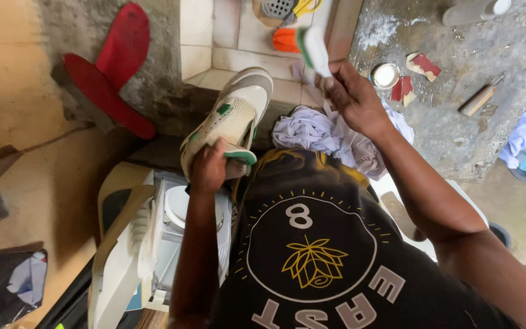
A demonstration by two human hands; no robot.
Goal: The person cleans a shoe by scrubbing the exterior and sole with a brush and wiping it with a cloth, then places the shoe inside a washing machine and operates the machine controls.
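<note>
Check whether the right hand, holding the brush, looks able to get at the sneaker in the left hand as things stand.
Probably yes. The right hand holds the white brush just beside the sneaker, which the left hand grips by its heel end. Nothing lies between them; the crumpled white cloth sits lower, out of the way.

The left hand (208,167) is closed in a grip, knuckles toward the camera, its forearm straight up from below. The right hand (351,94) is raised higher, fingers curled closed, with its arm bent and stretched forward.

Home washing corner: tiled basin (226,58), rough concrete slab (458,109)
</note>
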